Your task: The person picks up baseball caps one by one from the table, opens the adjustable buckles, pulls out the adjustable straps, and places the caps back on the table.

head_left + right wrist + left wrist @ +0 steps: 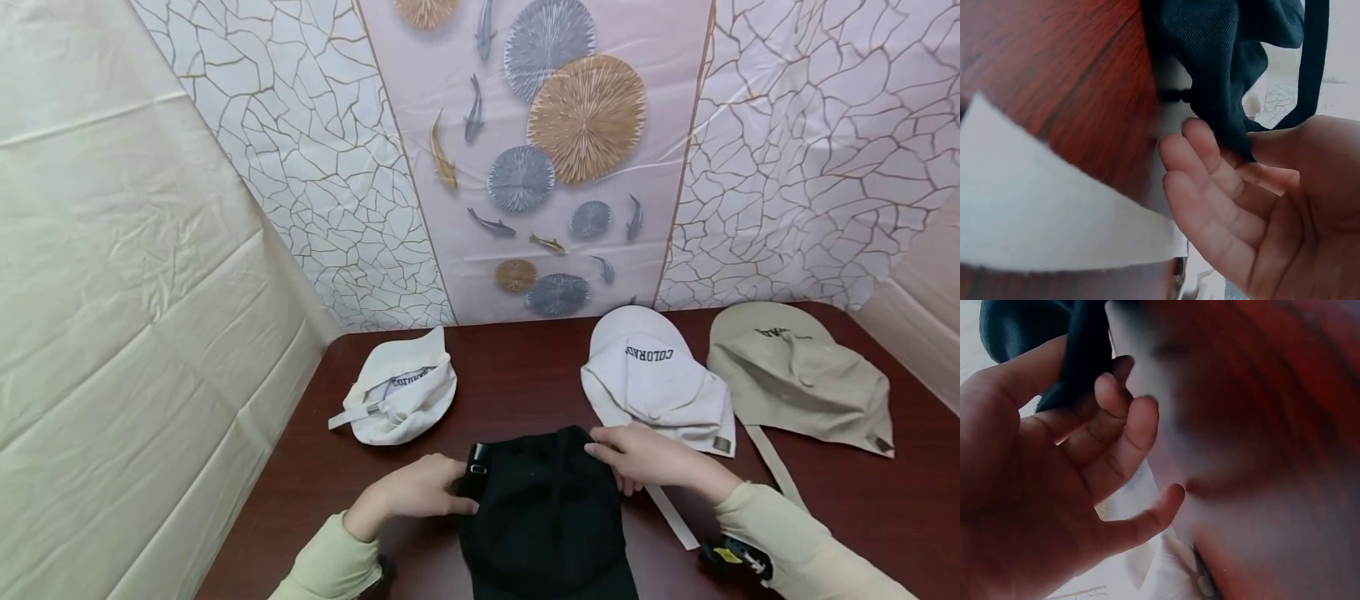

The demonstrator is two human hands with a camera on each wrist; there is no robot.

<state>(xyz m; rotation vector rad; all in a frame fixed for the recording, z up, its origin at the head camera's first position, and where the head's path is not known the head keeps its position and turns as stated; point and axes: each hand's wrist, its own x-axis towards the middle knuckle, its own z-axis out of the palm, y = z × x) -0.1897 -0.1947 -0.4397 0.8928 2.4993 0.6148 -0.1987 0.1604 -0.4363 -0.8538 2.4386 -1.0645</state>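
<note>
A black baseball cap (547, 517) lies at the front of the dark red table, its far edge raised between my two hands. My left hand (420, 487) pinches the cap's left side by the strap buckle; in the left wrist view the black cloth (1088, 356) sits between thumb and forefinger, the other fingers loosely bent. On the opposite side my right hand (645, 454) pinches the rim. The right wrist view shows thumb and forefinger on the black fabric (1222, 81), with a black strap (1315, 62) arching beside it.
A white cap (405, 392) rests at the back left of the table (517, 375). Another white cap (660, 383) with dark lettering lies right of my hands, its strap (672, 518) trailing forward. Beside it is a beige cap (806, 375). Patterned cloth (592, 117) hangs behind.
</note>
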